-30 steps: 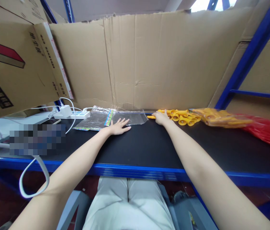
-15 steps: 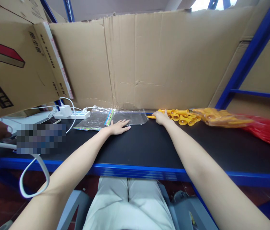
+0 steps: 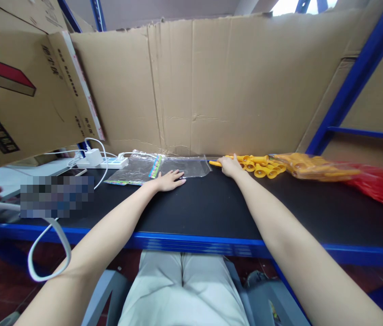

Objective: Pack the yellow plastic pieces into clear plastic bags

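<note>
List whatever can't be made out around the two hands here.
Head view: whether the right hand grips a yellow piece; its own back hides the fingers.
Head view: the patch left of the left hand is blurred out.
Head view: the red bag is cut by the right edge.

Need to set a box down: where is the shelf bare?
Bare: black shelf top between the forearms, from left hand and right hand to the blue front edge, and right of the right arm. Crowded: the back, with power strip, clear bags, yellow parts, red bag.
</note>
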`<action>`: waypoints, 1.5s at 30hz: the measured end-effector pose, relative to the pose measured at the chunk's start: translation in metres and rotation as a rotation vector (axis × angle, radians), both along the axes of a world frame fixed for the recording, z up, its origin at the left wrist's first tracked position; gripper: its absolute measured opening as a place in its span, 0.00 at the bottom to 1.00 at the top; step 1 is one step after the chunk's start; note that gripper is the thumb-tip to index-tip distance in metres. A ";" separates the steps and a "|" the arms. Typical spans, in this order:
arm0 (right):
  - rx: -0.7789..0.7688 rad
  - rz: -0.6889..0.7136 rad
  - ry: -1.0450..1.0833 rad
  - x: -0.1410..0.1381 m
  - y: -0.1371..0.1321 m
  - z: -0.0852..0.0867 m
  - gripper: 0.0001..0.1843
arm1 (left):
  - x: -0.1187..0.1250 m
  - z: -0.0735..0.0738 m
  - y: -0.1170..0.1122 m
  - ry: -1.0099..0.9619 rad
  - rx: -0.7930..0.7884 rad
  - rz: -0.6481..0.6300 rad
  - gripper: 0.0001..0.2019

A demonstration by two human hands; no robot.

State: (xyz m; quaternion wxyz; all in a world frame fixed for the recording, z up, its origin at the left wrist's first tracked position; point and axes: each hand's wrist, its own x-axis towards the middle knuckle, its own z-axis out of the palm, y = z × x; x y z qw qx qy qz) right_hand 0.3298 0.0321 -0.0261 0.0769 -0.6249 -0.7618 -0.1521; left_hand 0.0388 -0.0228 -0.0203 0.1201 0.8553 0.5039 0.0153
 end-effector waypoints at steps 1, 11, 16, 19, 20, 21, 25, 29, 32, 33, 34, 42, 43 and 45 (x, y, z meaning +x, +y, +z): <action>0.028 0.002 0.015 0.000 0.000 0.001 0.20 | 0.000 0.000 0.000 0.003 0.001 0.001 0.35; 0.258 -0.003 0.200 -0.006 0.006 0.009 0.16 | 0.000 -0.001 0.002 0.004 0.002 0.002 0.35; 0.281 0.005 0.357 -0.008 0.006 0.012 0.14 | 0.000 -0.001 0.001 -0.003 0.006 0.001 0.35; 0.290 0.011 0.420 -0.008 0.005 0.012 0.13 | 0.000 -0.001 0.001 -0.008 0.002 0.000 0.35; 0.290 0.010 0.436 -0.008 0.006 0.011 0.12 | 0.000 -0.001 0.001 -0.008 0.002 0.001 0.35; 0.291 0.007 0.450 -0.007 0.007 0.011 0.12 | 0.000 -0.001 0.001 -0.007 0.004 0.001 0.35; 0.327 0.011 0.536 -0.006 0.010 0.015 0.11 | 0.000 -0.001 0.001 0.001 0.012 -0.001 0.35; 0.394 0.091 0.696 -0.016 0.009 0.032 0.15 | 0.000 -0.001 0.001 0.001 0.009 -0.005 0.35; 0.287 0.191 0.662 -0.029 0.001 0.044 0.16 | -0.001 -0.001 0.001 0.002 0.011 -0.006 0.35; 0.191 0.221 0.599 -0.034 -0.003 0.046 0.16 | -0.001 -0.001 0.001 0.004 0.012 -0.006 0.36; 0.074 0.242 0.515 -0.038 -0.008 0.048 0.16 | -0.001 -0.001 0.001 0.006 0.011 -0.007 0.36; -0.393 0.066 0.022 -0.040 -0.046 0.045 0.12 | -0.001 0.002 -0.001 0.011 -0.002 -0.001 0.34; -0.392 0.060 0.031 -0.037 -0.049 0.044 0.13 | -0.001 0.002 0.000 0.015 -0.004 -0.001 0.34; -0.383 0.049 0.075 -0.029 -0.052 0.042 0.16 | -0.003 0.002 0.002 0.021 -0.007 -0.004 0.33</action>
